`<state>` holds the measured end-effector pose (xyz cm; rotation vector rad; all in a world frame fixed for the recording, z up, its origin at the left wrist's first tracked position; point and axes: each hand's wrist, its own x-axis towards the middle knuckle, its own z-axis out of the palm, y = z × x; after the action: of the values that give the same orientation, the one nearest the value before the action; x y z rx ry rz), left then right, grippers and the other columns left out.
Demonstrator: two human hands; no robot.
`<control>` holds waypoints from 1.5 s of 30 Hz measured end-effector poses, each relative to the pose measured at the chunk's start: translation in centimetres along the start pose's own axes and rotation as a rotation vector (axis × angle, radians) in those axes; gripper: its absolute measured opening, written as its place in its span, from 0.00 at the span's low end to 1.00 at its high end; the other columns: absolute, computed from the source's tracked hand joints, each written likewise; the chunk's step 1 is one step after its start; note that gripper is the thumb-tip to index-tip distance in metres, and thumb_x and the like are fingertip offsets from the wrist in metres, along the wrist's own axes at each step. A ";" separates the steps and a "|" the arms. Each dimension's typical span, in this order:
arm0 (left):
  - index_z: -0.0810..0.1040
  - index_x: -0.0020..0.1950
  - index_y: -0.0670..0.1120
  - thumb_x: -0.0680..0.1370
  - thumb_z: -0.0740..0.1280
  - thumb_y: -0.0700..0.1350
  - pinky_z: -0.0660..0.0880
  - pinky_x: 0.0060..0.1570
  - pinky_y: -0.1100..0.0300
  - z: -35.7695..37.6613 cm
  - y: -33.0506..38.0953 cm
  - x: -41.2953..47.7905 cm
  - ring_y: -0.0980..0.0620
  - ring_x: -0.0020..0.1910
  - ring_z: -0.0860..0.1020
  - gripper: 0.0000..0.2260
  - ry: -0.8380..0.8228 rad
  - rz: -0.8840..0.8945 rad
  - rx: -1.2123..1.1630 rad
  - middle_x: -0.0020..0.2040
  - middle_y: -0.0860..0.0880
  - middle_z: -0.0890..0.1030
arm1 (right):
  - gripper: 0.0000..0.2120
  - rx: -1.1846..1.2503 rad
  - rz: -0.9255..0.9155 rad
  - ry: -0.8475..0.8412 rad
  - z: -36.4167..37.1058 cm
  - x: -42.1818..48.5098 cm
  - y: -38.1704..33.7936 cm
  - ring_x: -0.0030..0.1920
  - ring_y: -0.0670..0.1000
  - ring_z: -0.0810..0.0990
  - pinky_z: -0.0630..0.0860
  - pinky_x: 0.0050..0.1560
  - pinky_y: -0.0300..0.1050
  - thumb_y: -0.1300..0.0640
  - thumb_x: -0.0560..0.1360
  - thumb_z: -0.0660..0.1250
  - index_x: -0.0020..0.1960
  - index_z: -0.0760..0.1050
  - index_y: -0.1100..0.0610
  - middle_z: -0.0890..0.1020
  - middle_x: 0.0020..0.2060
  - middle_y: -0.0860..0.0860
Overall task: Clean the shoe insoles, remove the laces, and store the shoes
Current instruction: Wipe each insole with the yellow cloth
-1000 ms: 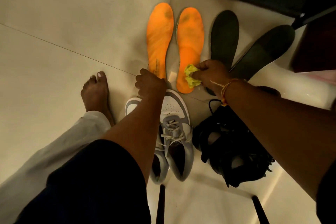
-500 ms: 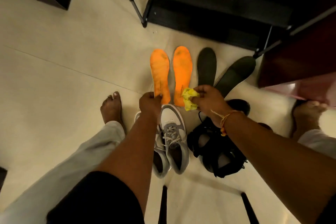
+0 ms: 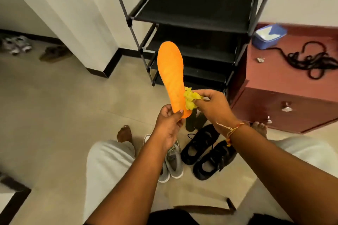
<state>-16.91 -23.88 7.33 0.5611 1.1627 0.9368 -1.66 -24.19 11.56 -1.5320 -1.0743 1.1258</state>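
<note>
While the fingers of the left hand (image 3: 169,124) curl round the heel end of a long, bright orange foam insole (image 3: 171,71), thumb pressed on its front face, the right hand (image 3: 212,106) pinches a crumpled yellow cloth (image 3: 191,98) against the insole's right edge, just above that grip. The insole is held nearly upright in the air, rounded toe uppermost, its surface matte with faint darker specks near the heel. Below the hands, on the pale tiled floor (image 3: 54,106), lie two dark flat insoles (image 3: 193,120), partly hidden, a pair of black shoes (image 3: 206,153) and, just to their left, a pair of grey and white sneakers (image 3: 173,162). Behind the raised insole stands a black metal-framed shoe rack (image 3: 192,11).
</note>
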 end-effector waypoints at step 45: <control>0.74 0.71 0.50 0.83 0.46 0.66 0.74 0.63 0.52 2.7 1.1 -7.1 0.47 0.63 0.80 0.30 -0.307 -0.068 -0.226 0.62 0.45 0.82 | 0.13 -0.762 -0.678 -0.057 -0.1 -6.9 -5.1 0.52 0.56 0.80 0.77 0.52 0.52 0.61 0.76 0.68 0.59 0.82 0.59 0.81 0.50 0.55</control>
<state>-15.42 -29.14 12.74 0.4598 0.7838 0.8750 -3.53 -29.87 17.71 -1.4700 -2.0121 0.2836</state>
